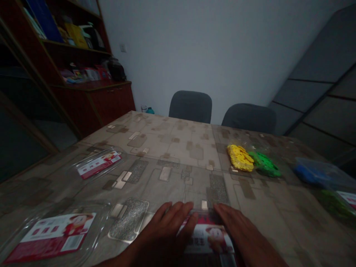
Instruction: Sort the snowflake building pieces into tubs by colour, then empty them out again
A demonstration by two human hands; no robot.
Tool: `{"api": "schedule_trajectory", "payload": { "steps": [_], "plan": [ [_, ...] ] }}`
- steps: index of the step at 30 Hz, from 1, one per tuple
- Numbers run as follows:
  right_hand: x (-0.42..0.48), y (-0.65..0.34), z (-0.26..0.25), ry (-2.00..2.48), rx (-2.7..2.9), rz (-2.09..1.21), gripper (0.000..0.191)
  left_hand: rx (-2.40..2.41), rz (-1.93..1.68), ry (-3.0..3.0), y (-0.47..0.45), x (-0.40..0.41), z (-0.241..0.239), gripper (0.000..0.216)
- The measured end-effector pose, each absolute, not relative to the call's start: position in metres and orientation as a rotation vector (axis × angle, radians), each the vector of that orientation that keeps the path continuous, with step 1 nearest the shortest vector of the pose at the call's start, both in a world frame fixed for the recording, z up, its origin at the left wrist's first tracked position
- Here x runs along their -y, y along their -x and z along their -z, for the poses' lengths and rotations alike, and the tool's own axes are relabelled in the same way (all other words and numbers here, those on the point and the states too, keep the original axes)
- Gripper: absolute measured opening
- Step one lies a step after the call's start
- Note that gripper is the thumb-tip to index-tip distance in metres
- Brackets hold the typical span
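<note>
- Left hand [167, 226] lies flat, fingers stretched forward and close together, palm down on the left part of a clear labelled box [207, 237] at the near edge of the desk [178, 148]. It presses on the box rather than curling around it.
- Right hand [239, 230] flat too, fingers extended, resting along the right side of the same box. No closed grip seen on either side.
- The box sits between the two hands, its red and white label partly showing in the gap.
- A clear lid with a red label [52, 235] lies near left, well apart from the hands.
- A second labelled lid [98, 164] lies farther back on the left.
- Yellow pile [239, 157] and green pile [264, 164] of small pieces sit touching at right middle.
- Blue container [317, 172] at far right, blurred.
- Two dark chairs [190, 105] behind the desk; wooden cabinet [91, 96] at left.
</note>
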State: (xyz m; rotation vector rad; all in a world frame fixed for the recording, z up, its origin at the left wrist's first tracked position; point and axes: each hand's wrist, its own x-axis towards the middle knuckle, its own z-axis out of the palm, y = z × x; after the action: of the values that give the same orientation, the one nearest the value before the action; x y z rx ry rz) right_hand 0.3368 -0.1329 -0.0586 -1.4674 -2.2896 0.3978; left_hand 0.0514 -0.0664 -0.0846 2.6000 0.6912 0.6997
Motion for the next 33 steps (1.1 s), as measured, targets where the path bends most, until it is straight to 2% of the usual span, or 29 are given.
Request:
{"api": "schedule_trajectory", "payload": {
  "steps": [3,6,10,12,19,27,30,33],
  "plan": [
    [0.133,-0.329,0.032,1.463,2.339,-0.378,0.087,-0.736,-0.665,-2.695,-0.047,0.067,0.086,0.076],
    [0.133,-0.326,0.019,1.39,2.411,-0.205,0.091,-0.817,-0.723,-2.76,-0.044,0.069,0.092,0.08],
    [0.129,-0.327,0.037,1.321,2.462,0.202,0.086,-0.813,-0.744,-2.845,-0.044,0.07,0.095,0.082],
    [0.128,-0.324,0.047,1.303,2.504,0.295,0.084,-0.799,-0.717,-2.858,-0.045,0.069,0.093,0.082],
    [0.131,-0.301,0.047,1.442,2.471,0.227,0.091,-0.786,-0.606,-2.633,-0.047,0.063,0.076,0.093],
    [0.12,-0.303,0.036,1.425,2.394,0.094,0.072,-0.91,-0.684,-2.241,-0.039,0.07,0.063,0.072],
    [0.12,-0.304,0.034,1.407,2.421,0.107,0.075,-0.882,-0.696,-2.124,-0.04,0.071,0.059,0.068],
    [0.122,-0.305,0.033,1.407,2.423,0.135,0.08,-0.862,-0.687,-1.953,-0.036,0.071,0.049,0.078]
  ]
}}
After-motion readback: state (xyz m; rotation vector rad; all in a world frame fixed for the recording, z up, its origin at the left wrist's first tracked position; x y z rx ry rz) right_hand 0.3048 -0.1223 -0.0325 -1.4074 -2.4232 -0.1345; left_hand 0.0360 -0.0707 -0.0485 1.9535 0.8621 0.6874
